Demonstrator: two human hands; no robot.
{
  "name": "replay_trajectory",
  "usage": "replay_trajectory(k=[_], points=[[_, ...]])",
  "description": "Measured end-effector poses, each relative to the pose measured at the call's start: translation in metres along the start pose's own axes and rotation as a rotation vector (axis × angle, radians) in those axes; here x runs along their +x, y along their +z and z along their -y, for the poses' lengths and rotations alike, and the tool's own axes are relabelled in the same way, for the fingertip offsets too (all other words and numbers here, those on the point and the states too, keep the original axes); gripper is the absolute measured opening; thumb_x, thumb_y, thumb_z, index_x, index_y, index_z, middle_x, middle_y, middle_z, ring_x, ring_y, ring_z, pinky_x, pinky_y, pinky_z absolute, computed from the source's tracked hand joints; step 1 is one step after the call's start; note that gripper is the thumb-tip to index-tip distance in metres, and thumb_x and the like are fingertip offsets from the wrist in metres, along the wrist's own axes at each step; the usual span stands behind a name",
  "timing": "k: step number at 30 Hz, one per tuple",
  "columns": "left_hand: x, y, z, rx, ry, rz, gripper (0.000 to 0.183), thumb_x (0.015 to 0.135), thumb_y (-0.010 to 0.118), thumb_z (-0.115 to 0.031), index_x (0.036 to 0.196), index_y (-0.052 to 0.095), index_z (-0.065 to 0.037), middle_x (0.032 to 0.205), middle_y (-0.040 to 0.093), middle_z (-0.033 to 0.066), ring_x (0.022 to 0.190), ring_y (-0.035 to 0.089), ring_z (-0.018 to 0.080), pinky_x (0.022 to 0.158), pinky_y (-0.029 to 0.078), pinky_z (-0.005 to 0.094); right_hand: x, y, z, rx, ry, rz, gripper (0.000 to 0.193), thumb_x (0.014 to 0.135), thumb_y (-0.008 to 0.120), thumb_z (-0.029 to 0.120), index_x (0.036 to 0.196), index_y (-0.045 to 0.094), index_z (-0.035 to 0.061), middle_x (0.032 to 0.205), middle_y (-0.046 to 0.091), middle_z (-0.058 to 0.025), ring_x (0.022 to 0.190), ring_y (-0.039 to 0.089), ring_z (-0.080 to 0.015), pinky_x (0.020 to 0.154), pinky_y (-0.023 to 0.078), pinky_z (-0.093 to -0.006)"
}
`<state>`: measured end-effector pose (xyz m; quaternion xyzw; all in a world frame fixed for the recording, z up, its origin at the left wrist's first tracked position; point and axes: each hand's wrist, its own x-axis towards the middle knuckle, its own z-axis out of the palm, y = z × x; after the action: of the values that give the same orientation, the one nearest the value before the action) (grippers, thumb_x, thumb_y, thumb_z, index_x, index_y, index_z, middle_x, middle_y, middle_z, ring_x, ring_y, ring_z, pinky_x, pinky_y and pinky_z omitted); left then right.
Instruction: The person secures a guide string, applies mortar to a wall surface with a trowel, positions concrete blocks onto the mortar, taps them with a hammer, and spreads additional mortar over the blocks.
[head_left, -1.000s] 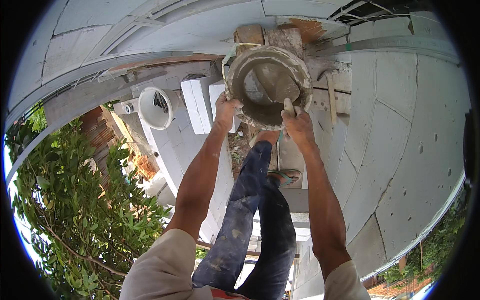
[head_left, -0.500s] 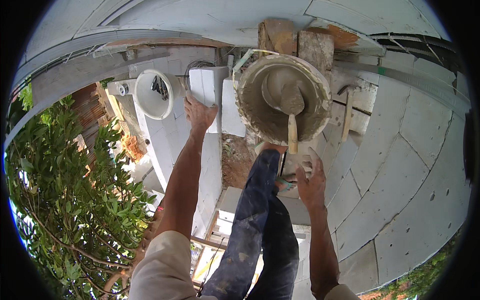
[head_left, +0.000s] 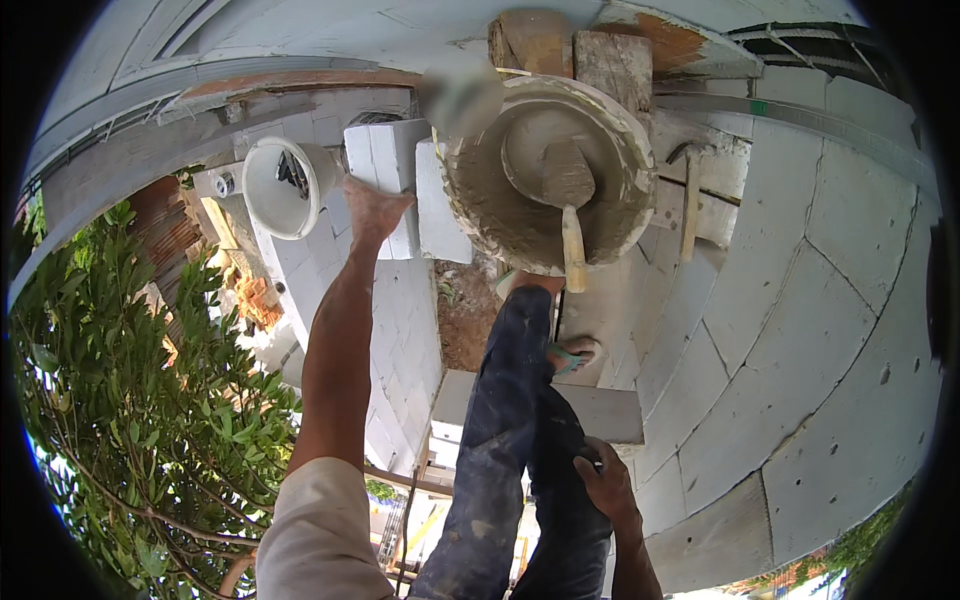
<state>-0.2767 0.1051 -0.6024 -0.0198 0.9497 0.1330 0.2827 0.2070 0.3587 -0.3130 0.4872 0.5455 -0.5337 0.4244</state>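
Note:
My left hand [head_left: 375, 208] rests against the near end of a white lightweight block [head_left: 385, 150], thumb spread from the fingers, whose tips are partly hidden. Lower down, my right hand [head_left: 606, 482] lies over my trouser leg near the knee, its fingers loosely bent around nothing. Between and beyond both hands stands a large mortar-caked bucket [head_left: 480, 235] with wet grey mortar inside. A trowel [head_left: 570, 190] leans in it, blade on the mortar and pale handle over the near rim. A blurred patch covers the bucket's upper left rim.
A white pail [head_left: 262, 190] with tools inside stands left, beside a small round roll [head_left: 224, 183]. A hammer [head_left: 692, 200] lies right of the bucket. Block walls [head_left: 800, 320] flank me; leafy branches [head_left: 130, 400] fill the lower left. My sandalled foot [head_left: 574, 355] is below the bucket.
My right hand has dropped from below the bucket onto my leg. My left hand stays at the block. The whole view has shifted slightly, and a blurred patch now appears by the bucket.

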Motion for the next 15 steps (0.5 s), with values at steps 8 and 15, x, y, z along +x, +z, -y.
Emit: replay_trajectory(k=[8, 15], points=[[-0.092, -0.172, -0.005, -0.160, -0.112, -0.026, 0.076, 0.068, 0.091, -0.025, 0.124, 0.056, 0.012, 0.112, 0.071, 0.0235, 0.095, 0.072, 0.0282, 0.082, 0.060, 0.0385, -0.044, -0.004, -0.016, -0.128, -0.310, 0.070, 0.064, 0.093, 0.074, 0.039, 0.142, 0.055, 0.0014, 0.134, 0.062, -0.0253, 0.129, 0.057, -0.0411, 0.111, 0.045, -0.0472], [-0.323, -0.327, -0.031, -0.887, -0.260, 0.441, 0.074, 0.074, 0.081, -0.030, 0.133, 0.052, 0.005, 0.114, 0.067, 0.0122, 0.104, 0.067, 0.0228, 0.091, 0.056, 0.0394, -0.137, -0.014, 0.074, 0.214, -0.499, 0.125, 0.065, 0.097, 0.073, 0.033, 0.149, 0.048, 0.0030, 0.142, 0.058, -0.0232, 0.131, 0.059, -0.0342, 0.107, 0.049, -0.0456]])
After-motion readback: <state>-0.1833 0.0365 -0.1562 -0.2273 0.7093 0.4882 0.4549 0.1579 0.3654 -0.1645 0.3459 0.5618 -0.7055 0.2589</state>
